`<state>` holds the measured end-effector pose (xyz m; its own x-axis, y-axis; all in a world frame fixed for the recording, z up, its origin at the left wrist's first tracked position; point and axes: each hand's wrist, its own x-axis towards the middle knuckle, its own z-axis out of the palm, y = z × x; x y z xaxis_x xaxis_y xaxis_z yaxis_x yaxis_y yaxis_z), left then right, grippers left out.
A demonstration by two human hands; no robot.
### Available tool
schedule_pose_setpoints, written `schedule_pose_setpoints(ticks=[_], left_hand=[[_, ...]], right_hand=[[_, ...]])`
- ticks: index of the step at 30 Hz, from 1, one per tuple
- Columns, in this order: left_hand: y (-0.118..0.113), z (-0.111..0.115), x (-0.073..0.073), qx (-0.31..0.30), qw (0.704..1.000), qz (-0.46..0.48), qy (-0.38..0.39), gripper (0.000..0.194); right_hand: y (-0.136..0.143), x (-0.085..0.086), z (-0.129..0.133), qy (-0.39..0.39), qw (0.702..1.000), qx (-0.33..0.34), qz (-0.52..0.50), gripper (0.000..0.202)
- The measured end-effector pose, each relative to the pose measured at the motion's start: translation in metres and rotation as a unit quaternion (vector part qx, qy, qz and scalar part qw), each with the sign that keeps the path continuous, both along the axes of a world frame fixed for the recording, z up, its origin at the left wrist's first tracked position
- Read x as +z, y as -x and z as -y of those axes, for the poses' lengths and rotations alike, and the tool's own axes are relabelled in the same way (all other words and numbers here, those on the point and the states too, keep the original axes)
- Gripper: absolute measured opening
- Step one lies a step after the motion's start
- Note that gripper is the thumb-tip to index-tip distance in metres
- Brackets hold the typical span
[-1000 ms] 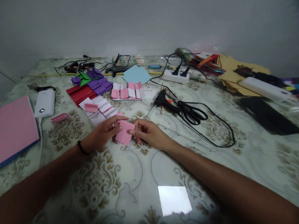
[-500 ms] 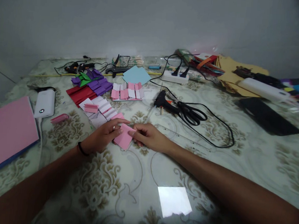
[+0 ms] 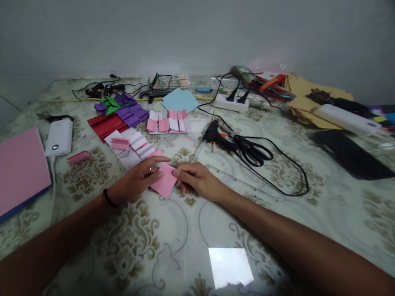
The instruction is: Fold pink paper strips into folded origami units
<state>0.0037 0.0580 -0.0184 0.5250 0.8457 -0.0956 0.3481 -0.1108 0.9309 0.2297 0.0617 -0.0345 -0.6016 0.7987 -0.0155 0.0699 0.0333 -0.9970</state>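
A small piece of folded pink paper (image 3: pixel 166 182) is held tilted just over the table, between both hands. My left hand (image 3: pixel 141 173), with a ring and a dark wristband, pinches its left side, thumb on top and index finger stretched along the far side. On the right edge my right hand (image 3: pixel 195 179) closes thumb and fingers; its lower fingers are partly hidden. Behind the left hand lie white and pink folded papers (image 3: pixel 136 142). A small pink folded strip (image 3: pixel 79 157) rests on the table to the left.
A glue gun (image 3: pixel 218 136) with a coiled black cord lies beyond my right hand, near a clear ruler (image 3: pixel 242 182). Power strip (image 3: pixel 231 102), light blue paper (image 3: pixel 180 99) and a black phone-like slab (image 3: pixel 354 154) are farther back. White power bank (image 3: pixel 59 137) and pink sheets (image 3: pixel 13 177) are left.
The right thumb has shifted slightly at the pink paper's top right corner, and that corner sits a little farther left. Both hands otherwise keep their hold.
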Motion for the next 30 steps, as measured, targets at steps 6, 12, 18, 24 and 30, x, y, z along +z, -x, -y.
schedule_pose_setpoints(ticks=[6, 12, 18, 24, 30], left_hand=[[-0.0013, -0.0010, 0.0026, -0.011, 0.999, -0.038, 0.012, 0.034], [0.0019, -0.0036, 0.0026, -0.050, 0.992, -0.090, -0.078, 0.038], [0.0018, -0.0026, 0.0032, -0.061, 0.990, -0.093, -0.084, 0.040], [0.0027, -0.0021, 0.0027, -0.086, 0.986, -0.106, -0.094, 0.039], [0.0029, -0.0013, 0.0031, -0.086, 0.987, -0.107, -0.081, 0.039]], right_hand=[[0.0008, -0.0001, -0.0003, 0.004, 1.000, -0.020, -0.004, 0.052], [0.0007, 0.0015, 0.0011, -0.048, 0.998, 0.020, 0.029, 0.053], [-0.0013, -0.0008, 0.0003, -0.058, 0.996, 0.038, 0.047, 0.055], [-0.0023, -0.0013, 0.0001, -0.073, 0.995, 0.040, 0.051, 0.055], [-0.0006, 0.0017, 0.0007, -0.073, 0.995, 0.029, 0.056, 0.056]])
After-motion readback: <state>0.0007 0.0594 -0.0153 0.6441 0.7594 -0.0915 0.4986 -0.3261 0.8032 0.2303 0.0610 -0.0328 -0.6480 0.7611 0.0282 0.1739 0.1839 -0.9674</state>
